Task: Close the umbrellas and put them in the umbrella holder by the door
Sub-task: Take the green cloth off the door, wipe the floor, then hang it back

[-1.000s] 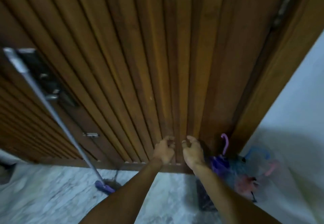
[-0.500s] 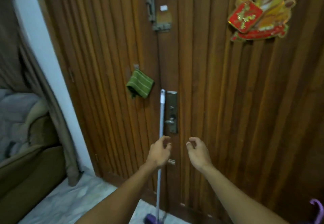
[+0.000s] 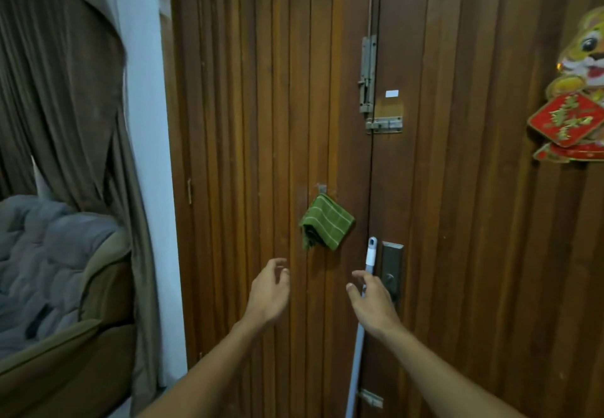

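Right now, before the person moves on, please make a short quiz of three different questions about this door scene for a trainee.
1. True or false: the left hand grips the green cloth.
2. Multiple choice: the grey pole leaning on the wooden door stands beside
A. the curtain
B. the lock plate
C. the red and gold decoration
3. Short answer: is any umbrella visible in this view?

Key
1. False. The cloth hangs on the door above the hand; both the left hand and the right hand are empty, with relaxed fingers.
2. B.
3. No, none is in view.
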